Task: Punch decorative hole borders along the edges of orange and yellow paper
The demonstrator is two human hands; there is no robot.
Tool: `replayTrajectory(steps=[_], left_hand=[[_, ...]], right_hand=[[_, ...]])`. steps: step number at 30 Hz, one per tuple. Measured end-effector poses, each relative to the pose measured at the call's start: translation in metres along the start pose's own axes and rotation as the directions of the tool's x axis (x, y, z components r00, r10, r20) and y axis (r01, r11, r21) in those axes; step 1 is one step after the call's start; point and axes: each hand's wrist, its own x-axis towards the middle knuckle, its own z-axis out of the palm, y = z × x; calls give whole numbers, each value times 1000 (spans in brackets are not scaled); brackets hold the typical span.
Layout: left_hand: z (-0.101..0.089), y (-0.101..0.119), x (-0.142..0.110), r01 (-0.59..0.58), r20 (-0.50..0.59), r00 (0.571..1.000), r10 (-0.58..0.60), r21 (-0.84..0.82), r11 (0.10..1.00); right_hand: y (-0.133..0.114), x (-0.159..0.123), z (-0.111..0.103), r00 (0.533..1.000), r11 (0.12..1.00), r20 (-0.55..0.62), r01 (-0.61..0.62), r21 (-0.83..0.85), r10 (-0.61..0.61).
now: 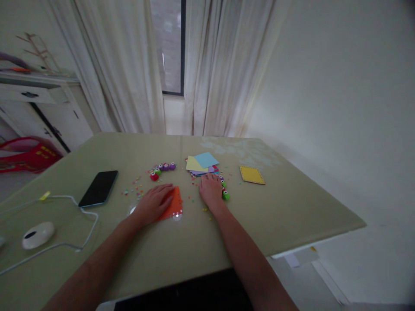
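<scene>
An orange square sheet with small light dots along its edges lies on the table in front of me. My left hand rests flat across its left part, fingers extended and covering much of it. To the right, my right hand lies palm down with fingers stretched at the front of a stack of coloured paper squares. Whatever is under those fingertips is hidden. Beside that hand sits a row of small green and red eyed beads, partly covered. A second row of eyed beads, red, green and purple, curves beyond my left hand.
Tiny coloured pieces are scattered around both hands. A yellow square with a dotted border lies at the right. On the left are a dark phone, a white cable and a white rounded device. A wall borders the right side.
</scene>
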Motion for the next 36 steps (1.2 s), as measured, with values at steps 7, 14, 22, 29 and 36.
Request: replayTrajectory(steps=[7,14,22,29,36], left_hand=[[1,2,0,-5,-1,1000,5,-16,1000],[3,2,1,-18,-27,999,17,-32,999],[3,2,1,7,-26,1000,-7,-12,1000],[2,3,-1,-20,-20,1000,20,-29,999],[-2,4,-5,-37,14,999,38,-36,999]], right_hand=[[2,2,-8,999,1000,-42,-2,29,3],[-73,26,-4,891,872,-12,448,197,-454],[-129,76,8,778,751,35,592,291,-627],[-119,68,9,800,774,12,576,265,-600],[-123,74,13,710,704,124,629,330,-693]])
